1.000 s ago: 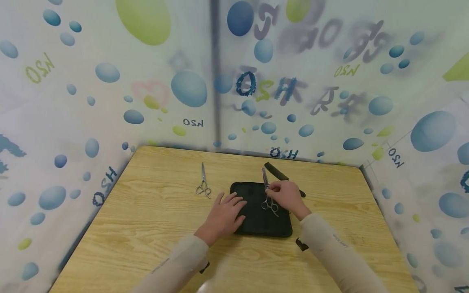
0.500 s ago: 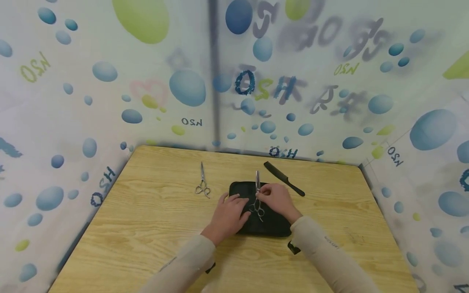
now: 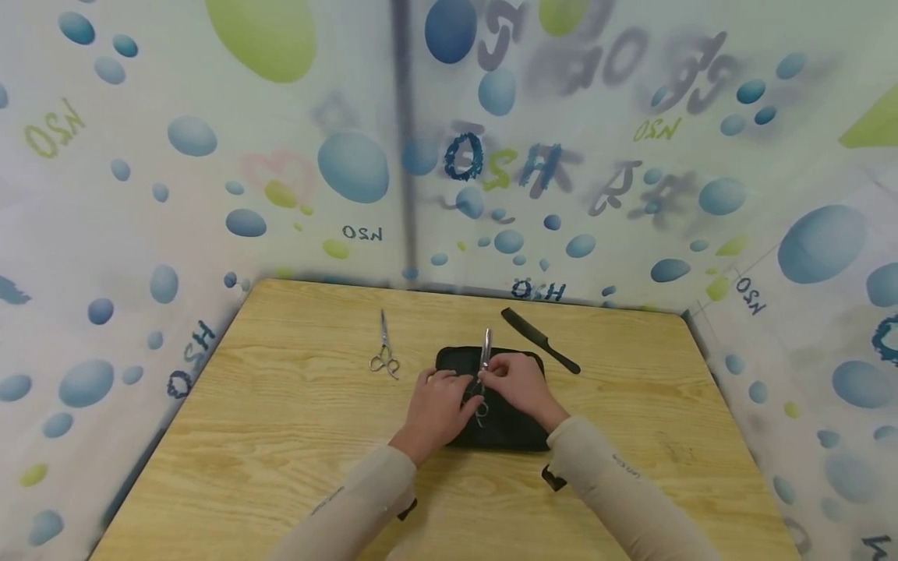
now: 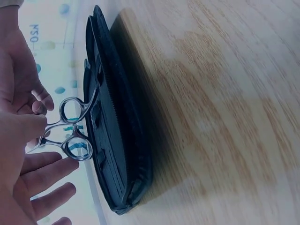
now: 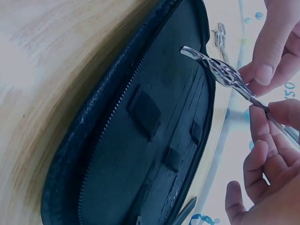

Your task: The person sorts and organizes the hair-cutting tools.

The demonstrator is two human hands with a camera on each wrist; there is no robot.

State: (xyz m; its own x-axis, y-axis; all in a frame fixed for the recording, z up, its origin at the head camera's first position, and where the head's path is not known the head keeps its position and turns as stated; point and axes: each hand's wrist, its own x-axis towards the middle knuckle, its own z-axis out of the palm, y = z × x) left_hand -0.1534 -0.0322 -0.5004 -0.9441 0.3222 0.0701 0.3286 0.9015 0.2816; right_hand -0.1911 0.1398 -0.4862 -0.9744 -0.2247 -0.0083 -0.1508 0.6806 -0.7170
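My right hand (image 3: pixel 519 383) pinches a pair of silver hair scissors (image 3: pixel 486 351) near the pivot, above a black zip case (image 3: pixel 510 427). The blades point away from me. My left hand (image 3: pixel 436 407) is beside the finger rings, its thumb and fingers spread around them. In the left wrist view both finger rings (image 4: pixel 78 146) show near the left fingers, which are mostly straight. Inside the case, the right wrist view shows elastic loops (image 5: pixel 144 112) and flat pockets. Whether the left thumb touches the scissors is hard to tell.
A second pair of silver scissors (image 3: pixel 384 354) lies on the wooden table (image 3: pixel 295 405), left of the case. A black handled comb (image 3: pixel 539 339) lies behind the case on the right. Patterned fabric walls (image 3: pixel 365 257) rise behind the table and at its sides.
My right hand has carried the scissors left across the case, turning the blades more upright in view. My left hand has shifted slightly right, and its fingers now surround the finger rings.
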